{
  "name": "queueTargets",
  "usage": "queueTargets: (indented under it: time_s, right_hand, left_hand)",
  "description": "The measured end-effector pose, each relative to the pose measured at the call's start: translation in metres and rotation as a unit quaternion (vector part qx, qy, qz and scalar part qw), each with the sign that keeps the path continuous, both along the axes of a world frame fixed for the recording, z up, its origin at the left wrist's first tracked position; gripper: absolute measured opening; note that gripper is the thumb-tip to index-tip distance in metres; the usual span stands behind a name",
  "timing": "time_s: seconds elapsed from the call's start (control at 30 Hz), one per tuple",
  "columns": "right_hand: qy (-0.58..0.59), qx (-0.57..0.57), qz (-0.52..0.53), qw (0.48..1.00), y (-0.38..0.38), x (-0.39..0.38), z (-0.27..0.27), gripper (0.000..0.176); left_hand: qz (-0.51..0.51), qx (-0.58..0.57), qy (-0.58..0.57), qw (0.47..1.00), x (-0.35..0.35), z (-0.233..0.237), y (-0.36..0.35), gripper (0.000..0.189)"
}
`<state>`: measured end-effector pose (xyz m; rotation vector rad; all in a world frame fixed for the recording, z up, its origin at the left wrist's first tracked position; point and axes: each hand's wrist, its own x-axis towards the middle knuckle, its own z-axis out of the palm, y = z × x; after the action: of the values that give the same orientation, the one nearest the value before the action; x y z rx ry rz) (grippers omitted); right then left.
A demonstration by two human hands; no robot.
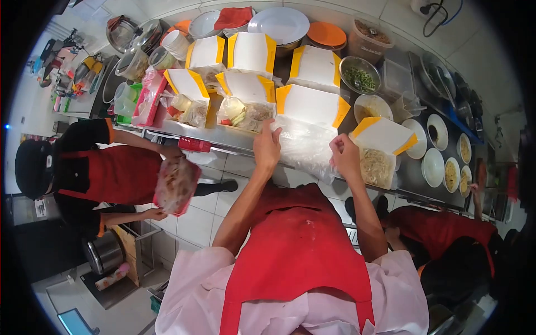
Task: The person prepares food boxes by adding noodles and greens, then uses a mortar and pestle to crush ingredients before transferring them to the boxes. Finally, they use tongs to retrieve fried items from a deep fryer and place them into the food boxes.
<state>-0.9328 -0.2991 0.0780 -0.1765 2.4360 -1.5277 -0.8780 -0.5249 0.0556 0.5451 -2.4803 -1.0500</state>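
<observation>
A clear plastic sheet (pixel 304 146) lies spread between my hands over the front of an open white-and-yellow takeaway box (pixel 312 105). My left hand (pixel 267 148) is closed at the sheet's left edge, beside a box filled with noodles and cut vegetables (pixel 248 113). At the right edge, my right hand (pixel 346 157) pinches the plastic between thumb and fingers. Just right of that hand stands another open box holding noodles (pixel 377 166) on a plastic liner. The inside of the middle box is hidden under the crumpled plastic.
More open boxes (pixel 251 50) line the counter behind. A bowl of chopped greens (pixel 360 77) and several noodle bowls (pixel 451 174) stand at right. A co-worker (pixel 111 173) at left holds a red tray (pixel 180 187) with a plastic bag; another person (pixel 441 237) bends at right.
</observation>
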Motion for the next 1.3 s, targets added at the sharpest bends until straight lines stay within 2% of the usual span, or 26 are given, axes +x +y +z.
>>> queueTargets:
  time_s: [0.07,0.1,0.17,0.2,0.3,0.4,0.5,0.6,0.67,0.7,0.87,0.97,1.07,1.1,1.2,1.3]
  right_hand:
    - [0.224,0.127,0.027,0.966,-0.005,-0.008,-0.026,0.006]
    - [0.26,0.158,0.032,0.952,-0.006,-0.01,-0.032,0.006]
    - [0.327,0.219,0.042,0.918,-0.008,-0.011,-0.041,0.01]
    - [0.312,0.248,0.05,0.916,-0.01,-0.011,-0.045,0.011]
    - [0.28,0.322,0.072,0.901,-0.014,-0.015,-0.047,0.015]
    - [0.287,0.365,0.097,0.881,-0.014,-0.021,-0.044,0.016]
    - [0.313,0.395,0.131,0.854,-0.009,-0.037,-0.047,0.016]
    - [0.311,0.42,0.159,0.838,-0.009,-0.049,-0.047,0.016]
    - [0.306,0.434,0.166,0.831,-0.012,-0.053,-0.045,0.015]
    - [0.302,0.437,0.166,0.831,-0.013,-0.053,-0.043,0.016]
    - [0.28,0.442,0.139,0.841,-0.021,-0.037,-0.022,0.017]
    - [0.362,0.383,0.121,0.841,-0.04,-0.013,0.007,0.02]
    - [0.366,0.222,0.282,0.859,-0.067,-0.025,-0.004,0.028]
    - [0.283,0.119,0.346,0.887,-0.077,-0.039,-0.031,0.031]
    - [0.317,0.101,0.399,0.854,-0.096,-0.059,-0.087,0.033]
    - [0.381,0.169,0.378,0.826,-0.103,-0.046,-0.067,0.032]
  left_hand:
    - [0.003,-0.019,0.003,1.0,-0.005,-0.001,0.003,0.028]
    - [0.005,-0.028,0.005,1.0,-0.007,-0.002,0.005,0.031]
    - [0.043,-0.189,0.036,0.98,-0.005,0.002,0.012,0.031]
    - [0.062,-0.268,0.05,0.96,-0.003,0.005,0.016,0.031]
    - [0.01,-0.322,0.069,0.944,0.005,-0.005,0.028,0.026]
    - [-0.16,-0.216,-0.038,0.962,0.012,-0.019,0.037,0.025]
    - [-0.164,-0.215,-0.135,0.953,0.013,-0.02,0.044,0.027]
    - [-0.156,-0.27,-0.136,0.94,0.014,-0.013,0.049,0.029]
    - [-0.167,-0.287,-0.074,0.94,0.011,-0.024,0.047,0.032]
    - [-0.171,-0.296,-0.043,0.939,0.01,-0.031,0.046,0.034]
    - [-0.158,-0.296,-0.121,0.934,0.011,-0.044,0.047,0.05]
    - [-0.161,-0.273,-0.131,0.939,0.01,-0.043,0.046,0.051]
    - [-0.156,-0.308,-0.115,0.931,0.012,-0.048,0.046,0.044]
    - [-0.147,-0.332,-0.11,0.925,0.016,-0.05,0.042,0.04]
    - [-0.121,-0.234,-0.148,0.953,0.042,0.001,0.033,0.029]
    - [-0.075,-0.152,-0.113,0.979,0.059,0.039,0.02,0.023]
